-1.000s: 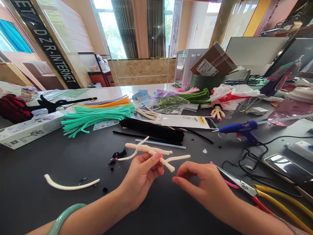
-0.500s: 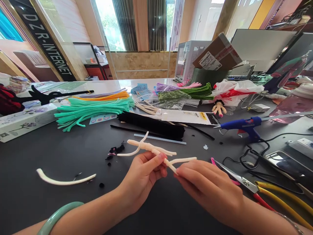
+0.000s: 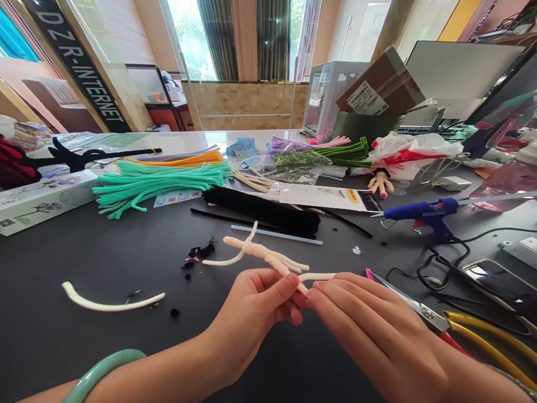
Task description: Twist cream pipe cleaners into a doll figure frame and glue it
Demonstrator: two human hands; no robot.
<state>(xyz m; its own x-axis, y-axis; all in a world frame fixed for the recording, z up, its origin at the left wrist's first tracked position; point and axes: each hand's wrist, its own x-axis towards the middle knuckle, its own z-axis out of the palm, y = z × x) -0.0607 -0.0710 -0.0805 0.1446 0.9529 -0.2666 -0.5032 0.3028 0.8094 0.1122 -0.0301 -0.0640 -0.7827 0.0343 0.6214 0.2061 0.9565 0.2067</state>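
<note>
Both hands meet over a black table (image 3: 96,336). My left hand (image 3: 251,313), a green bangle (image 3: 100,372) on its wrist, pinches a cream pipe-cleaner figure (image 3: 262,254) with twisted body and thin limbs sticking out. My right hand (image 3: 364,322) has its fingers pressed together on the figure's near end, fingertips touching those of my left hand. The figure's far end points away over the table.
A loose cream pipe cleaner (image 3: 111,305) lies at the left. Behind are bundles of black (image 3: 264,208), mint (image 3: 159,183) and green (image 3: 335,155) pipe cleaners. A blue glue gun (image 3: 423,215), scissors (image 3: 415,308), yellow-handled pliers (image 3: 486,336) and a phone (image 3: 499,282) lie right.
My right hand has moved left from apart to close on the figure's near end beside my left fingertips. The view has shifted slightly.
</note>
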